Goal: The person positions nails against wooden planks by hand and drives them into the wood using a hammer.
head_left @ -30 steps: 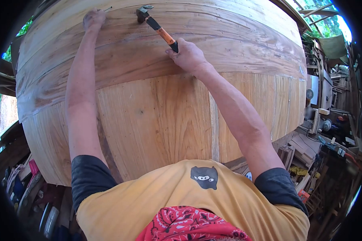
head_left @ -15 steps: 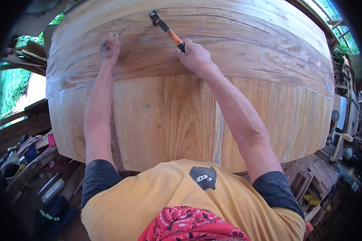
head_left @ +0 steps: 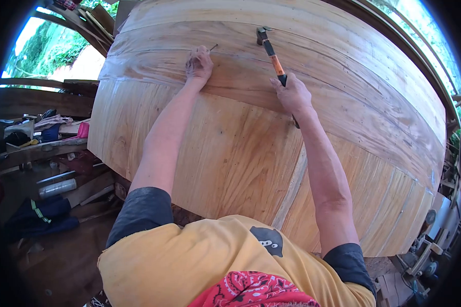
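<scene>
My right hand (head_left: 295, 94) is closed around the black grip of a claw hammer (head_left: 275, 62) with an orange section on its handle. The hammer's metal head points away from me, over the wide wooden panel (head_left: 241, 153). To the left, my left hand (head_left: 198, 65) is closed in a pinch on a thin dark nail (head_left: 213, 47), whose tip sticks out to the upper right. That hand is at the darker planks of the panel; whether it rests on them I cannot tell. The hammer head is to the right of the nail, apart from it.
Below the panel at left lie a clear plastic bottle (head_left: 58, 188) and dark blue cloth (head_left: 38, 217). Clothes and a pink item (head_left: 83, 129) are heaped on a shelf at left. Tools and timber offcuts crowd the lower right.
My view has turned left and tilted, so the panel and both hands appear further right and slanted. The hammer and the nail are still held, with the hammer slightly more upright.
</scene>
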The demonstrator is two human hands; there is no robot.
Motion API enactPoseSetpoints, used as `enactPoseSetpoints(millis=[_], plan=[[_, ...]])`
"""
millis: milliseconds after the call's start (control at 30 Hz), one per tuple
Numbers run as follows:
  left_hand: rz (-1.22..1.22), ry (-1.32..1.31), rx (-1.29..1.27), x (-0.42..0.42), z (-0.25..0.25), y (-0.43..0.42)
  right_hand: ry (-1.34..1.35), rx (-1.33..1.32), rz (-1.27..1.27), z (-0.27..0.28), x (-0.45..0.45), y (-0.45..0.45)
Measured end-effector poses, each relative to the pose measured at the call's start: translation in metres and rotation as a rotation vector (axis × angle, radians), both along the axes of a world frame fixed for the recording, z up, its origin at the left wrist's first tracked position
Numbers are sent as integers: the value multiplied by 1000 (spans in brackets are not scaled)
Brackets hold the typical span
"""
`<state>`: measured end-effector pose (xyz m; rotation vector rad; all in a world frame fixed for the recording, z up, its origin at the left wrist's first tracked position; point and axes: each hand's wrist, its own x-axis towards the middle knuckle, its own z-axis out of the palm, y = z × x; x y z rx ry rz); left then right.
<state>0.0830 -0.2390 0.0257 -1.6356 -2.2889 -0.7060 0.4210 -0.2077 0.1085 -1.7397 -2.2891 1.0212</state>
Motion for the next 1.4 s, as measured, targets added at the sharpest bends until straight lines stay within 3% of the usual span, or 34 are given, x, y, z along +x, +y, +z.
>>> enactPoseSetpoints(millis=[200,300,633,733,933,1000,1100,1233,1333,1400], plan=[[-52,-41,73,-4,-6,2,72,36,-48,-22,1,3],[-98,-68,118,-3,-2,-2,182,-71,-119,-20,2,2],[-226,-298,138,-8,-5,-18,-82,-62,-303,-18,-29,-2],[-267,-334,119,-12,1,-18,43,-121,-462,-20,-58,-19],[-410,-439,116,-29,6,-18,-259,172,-426,-47,-66,-16],[-516,-523,183,-48,5,-15,-215,208,-423,-52,-62,-15],[-507,-445,218,-96,18,8,-216,239,-418,-47,-67,-24],[-381,-380,225,-182,12,74,-107,123,-519,-21,-85,-32],[-295,-317,205,-249,7,124,-137,216,-456,-47,-63,-27],[-288,-307,160,-286,-4,155,-67,133,-532,-34,-75,-33]])
